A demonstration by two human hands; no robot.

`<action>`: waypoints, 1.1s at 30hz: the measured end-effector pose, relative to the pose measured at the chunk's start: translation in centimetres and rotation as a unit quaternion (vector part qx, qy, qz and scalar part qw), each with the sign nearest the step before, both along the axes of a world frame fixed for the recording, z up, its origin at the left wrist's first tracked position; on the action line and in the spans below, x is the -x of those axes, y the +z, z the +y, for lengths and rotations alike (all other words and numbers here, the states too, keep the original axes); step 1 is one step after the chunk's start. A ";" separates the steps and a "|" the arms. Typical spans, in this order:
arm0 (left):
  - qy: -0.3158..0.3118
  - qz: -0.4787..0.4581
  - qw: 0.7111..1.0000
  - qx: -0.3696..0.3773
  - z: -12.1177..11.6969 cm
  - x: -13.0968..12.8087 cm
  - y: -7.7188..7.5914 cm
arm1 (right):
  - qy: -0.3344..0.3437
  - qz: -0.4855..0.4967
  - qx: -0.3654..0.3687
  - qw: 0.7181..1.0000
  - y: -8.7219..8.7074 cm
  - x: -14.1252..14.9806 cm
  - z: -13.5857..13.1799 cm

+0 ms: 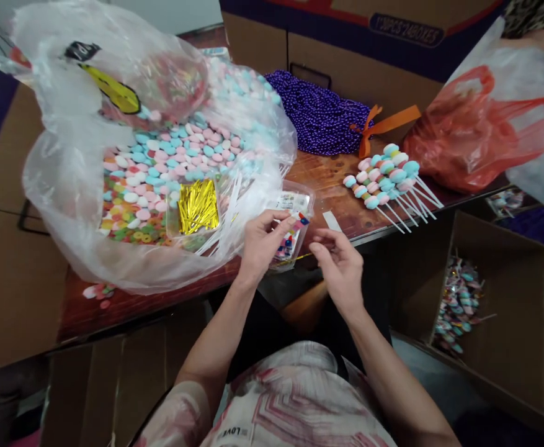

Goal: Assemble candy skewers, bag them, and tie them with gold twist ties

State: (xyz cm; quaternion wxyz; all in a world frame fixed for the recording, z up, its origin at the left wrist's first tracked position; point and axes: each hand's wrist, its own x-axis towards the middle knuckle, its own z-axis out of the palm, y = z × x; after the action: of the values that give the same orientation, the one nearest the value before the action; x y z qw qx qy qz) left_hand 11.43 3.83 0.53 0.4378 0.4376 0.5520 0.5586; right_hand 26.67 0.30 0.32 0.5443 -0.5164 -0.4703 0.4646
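Observation:
My left hand (266, 243) pinches a small colourful printed piece (302, 220), perhaps a label or little wrapper, between thumb and fingers. Just to its right, my right hand (340, 268) hovers with loosely curled fingers and a gap between thumb and forefinger; nothing shows in it. Below both hands a clear plastic tray (305, 202) holds similar printed pieces, partly hidden by my left hand. A small white strip (332, 221) lies on the table beyond my right fingers. Left of the tray are white sticks (234, 198) and a tub of gold twist ties (198, 207).
A large open plastic bag (67, 230) spreads over pastel candies (160, 164). Candy skewers (386, 177) lie at the table's right edge, near purple bead strings (321, 115) and a red-and-white bag (476, 136). A cardboard box (508, 310) with finished-looking skewers stands lower right.

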 end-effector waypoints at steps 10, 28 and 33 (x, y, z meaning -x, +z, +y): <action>-0.021 -0.321 0.943 0.088 -5.0 -5.2 0.9 | -0.026 0.118 -0.005 0.993 0.8 0.3 0.8; 0.029 -0.320 0.946 0.049 -2.6 -8.1 0.4 | -0.027 0.068 -0.031 0.997 -0.2 -2.2 -0.4; 0.084 -0.290 0.953 0.021 -2.7 -7.6 0.3 | -0.056 0.030 -0.017 0.998 -0.6 -1.7 0.2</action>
State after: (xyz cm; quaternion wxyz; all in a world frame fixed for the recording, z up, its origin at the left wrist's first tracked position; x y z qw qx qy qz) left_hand 19.08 1.09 0.85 0.5397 0.1999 0.4478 0.6843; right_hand 28.37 0.47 -0.27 0.5922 -0.5186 -0.4315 0.4405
